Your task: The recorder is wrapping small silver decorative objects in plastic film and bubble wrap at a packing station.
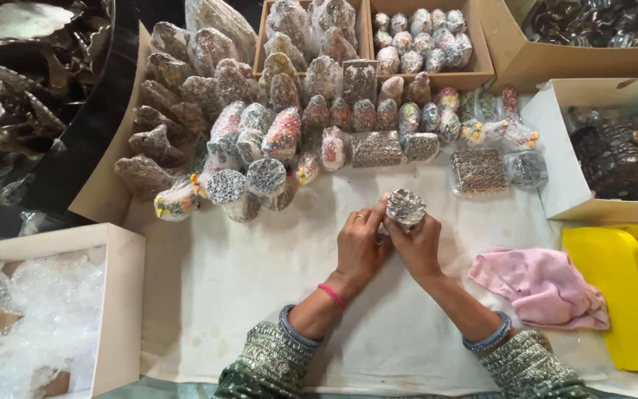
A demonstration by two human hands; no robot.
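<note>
Head view. At centre, the left hand and right hand meet above a white cloth. Together they close on a small silver ornament, held at the fingertips at the twelve o'clock edge of both hands; the left thumb touches its left side. Rows of wrapped figurines lie at twelve o'clock. A pink rag rests at three o'clock, just beside a yellow tape dispenser. A white box of plastic wrap sits at eight o'clock.
</note>
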